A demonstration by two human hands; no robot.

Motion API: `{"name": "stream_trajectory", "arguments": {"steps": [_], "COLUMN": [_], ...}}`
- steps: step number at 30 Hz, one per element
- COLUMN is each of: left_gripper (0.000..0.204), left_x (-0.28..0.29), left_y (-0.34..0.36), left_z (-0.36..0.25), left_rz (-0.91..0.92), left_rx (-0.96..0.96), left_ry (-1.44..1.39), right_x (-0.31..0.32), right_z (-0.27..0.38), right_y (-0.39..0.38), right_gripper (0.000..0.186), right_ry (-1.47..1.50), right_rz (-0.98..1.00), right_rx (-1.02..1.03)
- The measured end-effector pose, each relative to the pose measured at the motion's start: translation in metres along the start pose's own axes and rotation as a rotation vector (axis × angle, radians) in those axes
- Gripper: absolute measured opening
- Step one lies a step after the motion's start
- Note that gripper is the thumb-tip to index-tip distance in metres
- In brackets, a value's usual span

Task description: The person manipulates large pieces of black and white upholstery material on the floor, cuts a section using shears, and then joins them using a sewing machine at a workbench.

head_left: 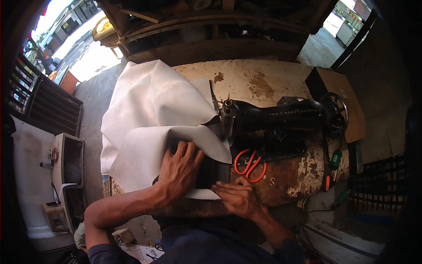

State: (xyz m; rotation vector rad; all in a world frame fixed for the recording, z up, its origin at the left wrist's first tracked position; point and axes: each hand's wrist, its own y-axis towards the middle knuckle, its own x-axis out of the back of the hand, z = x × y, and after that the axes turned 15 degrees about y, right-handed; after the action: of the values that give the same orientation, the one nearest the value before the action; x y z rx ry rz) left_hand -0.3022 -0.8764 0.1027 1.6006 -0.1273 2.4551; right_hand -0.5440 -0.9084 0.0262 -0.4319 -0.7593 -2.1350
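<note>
A large white sheet [140, 99] with a dark underside [211, 171] is draped in folds over the sewing table, its right part reaching the needle end of a black sewing machine [277, 114]. My left hand [178, 171] rests on the turned-back part, fingers bent and gripping it, fingertips partly in shadow. My right hand [237, 198] holds the sheet's near edge with closed fingers, below the machine. Red-handled scissors [237, 168] lie just beyond my right hand on the worn table.
A cardboard box [354, 119] and green-handled tool [336, 159] sit at the table's right. A dark wooden structure [211, 44] stands behind. Shelving [70, 149] and a small stool [55, 211] are at left; a bright street shows beyond.
</note>
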Motion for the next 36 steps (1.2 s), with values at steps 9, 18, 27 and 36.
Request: {"name": "stream_trajectory", "arguments": {"steps": [9, 18, 27, 36], "left_gripper": [0.024, 0.027, 0.039, 0.074], "left_x": [-0.030, 0.053, 0.048, -0.059], "left_y": [-0.020, -0.096, -0.045, 0.021], "left_z": [0.078, 0.013, -0.040, -0.037], "left_rz": [-0.119, 0.265, 0.117, -0.158], "left_rx": [-0.175, -0.279, -0.162, -0.340], "left_ry": [-0.417, -0.901, -0.886, -0.278], "right_x": [0.020, 0.006, -0.002, -0.003], "right_z": [-0.012, -0.021, 0.012, 0.012], "right_y": [0.009, -0.006, -0.011, -0.020], "right_gripper": [0.006, 0.027, 0.032, 0.042], "right_ry": [0.061, -0.010, 0.172, 0.023], "right_rz": [0.075, 0.071, 0.132, 0.123], "right_rx": [0.015, 0.010, -0.063, 0.089]}}
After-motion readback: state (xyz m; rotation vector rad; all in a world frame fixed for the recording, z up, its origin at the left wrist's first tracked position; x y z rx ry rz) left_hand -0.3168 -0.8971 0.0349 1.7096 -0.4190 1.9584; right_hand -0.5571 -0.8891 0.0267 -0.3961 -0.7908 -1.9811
